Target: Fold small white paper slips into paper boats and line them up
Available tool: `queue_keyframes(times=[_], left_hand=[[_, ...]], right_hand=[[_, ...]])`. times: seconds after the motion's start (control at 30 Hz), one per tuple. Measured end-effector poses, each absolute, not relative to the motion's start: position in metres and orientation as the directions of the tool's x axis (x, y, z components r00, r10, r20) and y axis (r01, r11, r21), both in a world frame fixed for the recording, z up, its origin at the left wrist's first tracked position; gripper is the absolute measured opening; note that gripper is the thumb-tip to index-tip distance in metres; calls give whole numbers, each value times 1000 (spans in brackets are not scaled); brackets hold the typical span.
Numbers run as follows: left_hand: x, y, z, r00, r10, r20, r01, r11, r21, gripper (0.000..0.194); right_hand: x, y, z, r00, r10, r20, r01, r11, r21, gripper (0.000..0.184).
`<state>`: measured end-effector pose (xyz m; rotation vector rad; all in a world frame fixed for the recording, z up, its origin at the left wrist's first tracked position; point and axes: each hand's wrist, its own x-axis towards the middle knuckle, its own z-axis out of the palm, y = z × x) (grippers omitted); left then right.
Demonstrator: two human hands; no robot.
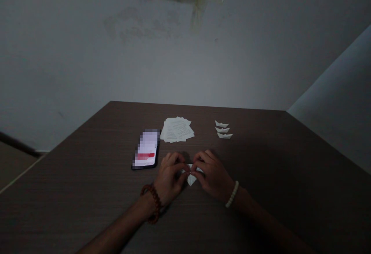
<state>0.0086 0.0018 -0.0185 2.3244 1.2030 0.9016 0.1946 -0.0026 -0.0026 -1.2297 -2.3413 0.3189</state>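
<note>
in the head view, held between left hand [171, 174] and right hand [213, 173]: a small folded paper [190, 179] with faint print, pointed end toward the wearer, at or just above the brown surface [257, 153]; cannot tell whether touching. gripped on opposite sides by fingers closed to a narrow pinch in each hand, almost meeting at the middle. probably working a fold there, so best to keep both pinches level, match left pressure to right, line up edges before creasing, and ease rather than tug, to avoid a tear. farther back: to the right, three folded paper boats [222, 130]; to the left, a loose pile of printed sheets [177, 129] and, nearer the left hand, a smartphone [148, 147], best not nudged.
</note>
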Motion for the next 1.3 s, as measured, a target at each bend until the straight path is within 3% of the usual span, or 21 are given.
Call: queue_keyframes(times=[0.4, 0.77, 0.93, 1.03, 1.17, 1.3], left_hand=[[2, 4, -13, 375, 815, 441, 566, -578, 587, 11], [-9, 5, -11, 406, 692, 597, 527, -711, 465, 12], [-12, 5, -16, 327, 766, 554, 607, -620, 498, 1], [-15, 7, -16, 470, 687, 555, 601, -709, 369, 12], [-18, 12, -19, 660, 565, 495, 577, -803, 148, 20], [-17, 16, -26, 704, 571, 421, 593, -800, 94, 18]], right_hand=[[212, -3, -1, -459, 814, 355, 751, 569, -335, 6], [219, 0, -12, -454, 766, 455, 702, 622, -346, 13], [221, -1, -14, -449, 739, 502, 681, 647, -343, 15], [222, -1, -15, -458, 731, 505, 695, 649, -310, 12], [222, -1, -14, -583, 681, 442, 689, 703, -174, 17], [220, -1, -15, -634, 693, 345, 691, 707, -151, 15]])
